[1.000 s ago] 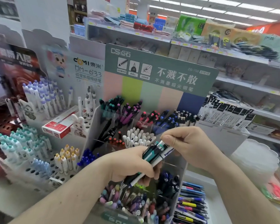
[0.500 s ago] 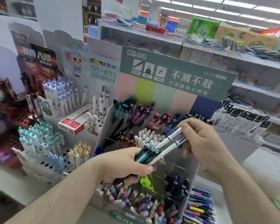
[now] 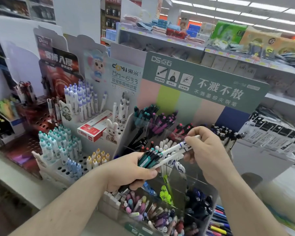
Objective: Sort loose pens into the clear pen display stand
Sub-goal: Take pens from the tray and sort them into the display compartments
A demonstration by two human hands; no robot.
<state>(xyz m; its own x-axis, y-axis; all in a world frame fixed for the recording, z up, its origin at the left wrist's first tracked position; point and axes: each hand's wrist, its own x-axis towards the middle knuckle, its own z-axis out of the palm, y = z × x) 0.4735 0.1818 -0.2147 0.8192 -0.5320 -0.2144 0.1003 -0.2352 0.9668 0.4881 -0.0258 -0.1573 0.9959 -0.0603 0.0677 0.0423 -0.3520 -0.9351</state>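
My left hand (image 3: pixel 131 171) grips the pen bundle (image 3: pixel 150 159) at frame centre; my right hand (image 3: pixel 206 150) pinches white pens (image 3: pixel 174 149), slanting toward upper right, above the clear stand (image 3: pixel 203 183).

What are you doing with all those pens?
A person is sorting pens at a shop display. The left hand grips a bunch of pens, mostly teal and black. The right hand pinches a white pen with blue marks, its other end among the bunch. Below sits the clear pen display stand, its compartments already holding many pens.
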